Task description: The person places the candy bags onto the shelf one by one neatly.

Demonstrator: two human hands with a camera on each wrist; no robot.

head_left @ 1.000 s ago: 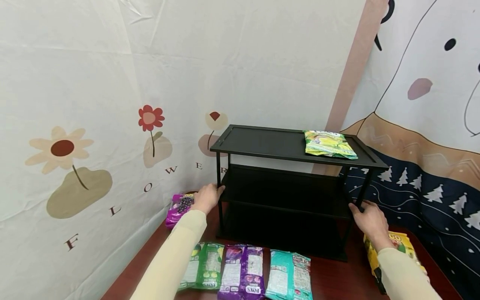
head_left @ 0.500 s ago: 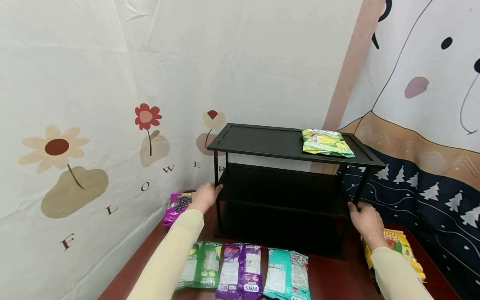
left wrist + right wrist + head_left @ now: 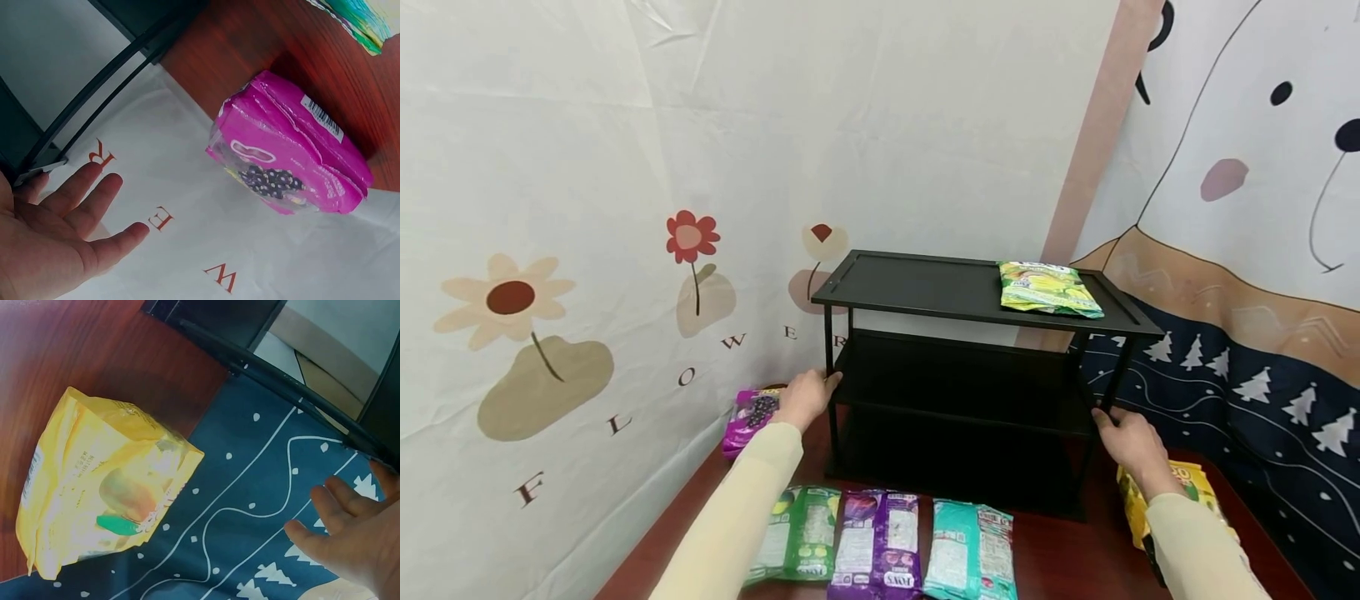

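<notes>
A black three-tier shelf rack (image 3: 955, 367) stands on the dark red table. My left hand (image 3: 806, 397) holds its left side at the middle tier, thumb at the front post. In the left wrist view the other fingers (image 3: 94, 212) spread loosely away from the frame. My right hand (image 3: 1133, 446) holds the opposite side at about the same height, its outer fingers (image 3: 337, 506) loosely bent in the right wrist view. Both thumbs are largely hidden in the wrist views. On the top tier, towards the right, lies a green-yellow candy bag (image 3: 1048, 289).
In front of the rack lie a green bag (image 3: 805, 533), a purple bag (image 3: 877, 542) and a teal bag (image 3: 972, 546). A magenta bag (image 3: 290, 147) stands left of the rack, a yellow bag (image 3: 106, 487) right. Printed cloth (image 3: 625, 167) hangs closely behind.
The head view has shifted slightly, so everything appears a little further left. Both hands keep their places on the rack.
</notes>
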